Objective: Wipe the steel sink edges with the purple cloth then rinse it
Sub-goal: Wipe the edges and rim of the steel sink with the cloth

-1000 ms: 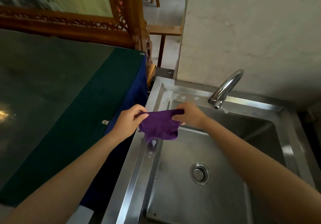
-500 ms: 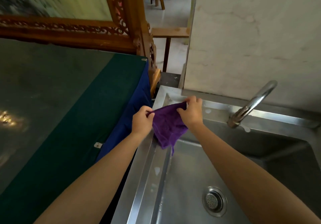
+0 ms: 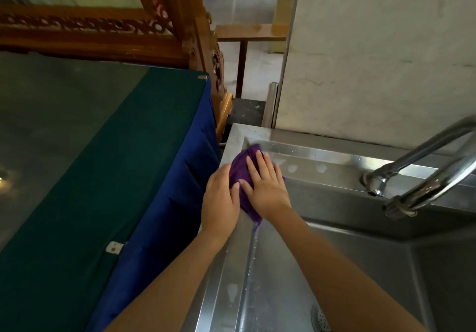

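The purple cloth [image 3: 240,169] lies bunched on the far left corner of the steel sink's rim [image 3: 322,155]. My right hand [image 3: 265,186] presses flat on top of it, fingers spread. My left hand [image 3: 221,200] rests against the cloth's left side on the left rim, its thumb touching the cloth. A corner of the cloth hangs over the rim into the basin. Most of the cloth is hidden under my hands.
A curved steel tap [image 3: 422,179] juts out over the basin at the right, blurred. The drain [image 3: 319,318] shows at the bottom edge. A table with a green and blue cover [image 3: 116,177] stands close to the sink's left side. A pale wall [image 3: 373,61] rises behind the sink.
The cloth was held up stretched between both hands above the sink's left edge; now it is laid down on the far left corner of the rim with my right hand flat on it.
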